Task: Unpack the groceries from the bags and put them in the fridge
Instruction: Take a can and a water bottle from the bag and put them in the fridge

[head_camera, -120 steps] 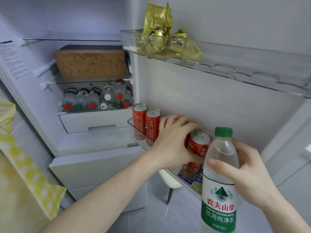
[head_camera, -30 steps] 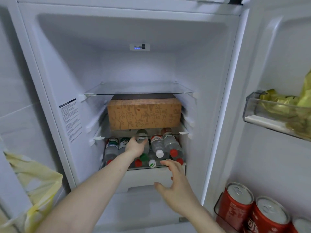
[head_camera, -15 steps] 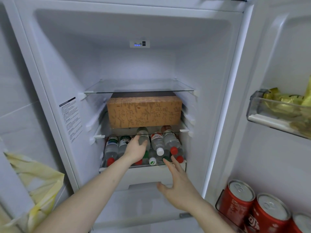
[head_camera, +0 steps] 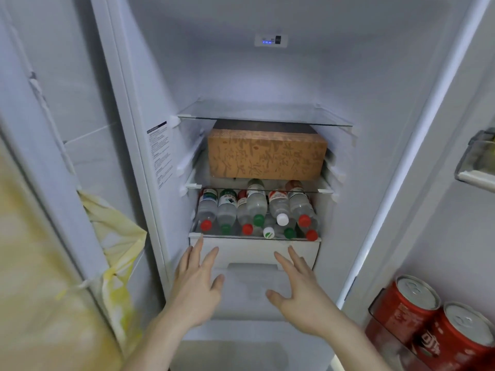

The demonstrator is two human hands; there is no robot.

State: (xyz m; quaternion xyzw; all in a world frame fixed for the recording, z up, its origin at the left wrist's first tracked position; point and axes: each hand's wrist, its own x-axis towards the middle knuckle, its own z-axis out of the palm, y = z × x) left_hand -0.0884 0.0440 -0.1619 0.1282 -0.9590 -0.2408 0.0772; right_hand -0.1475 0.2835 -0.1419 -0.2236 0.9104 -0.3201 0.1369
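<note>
The fridge stands open in front of me. Several water bottles lie stacked on their sides on the low shelf, caps toward me in red, green and white. A brown patterned box sits on the glass shelf above them. My left hand and my right hand hover side by side in front of the white drawer below the bottles, fingers spread, holding nothing. Red cans stand in the lower door bin at the right.
A yellow plastic bag hangs at the left beside the fridge wall. An upper door bin juts in at the right edge. The top glass shelf carries nothing visible. A control panel glows on the back wall.
My left hand has let go of the bottle it was pushing onto the stack and drawn back. Both hands now hover open before the drawer. My view has shifted closer.
</note>
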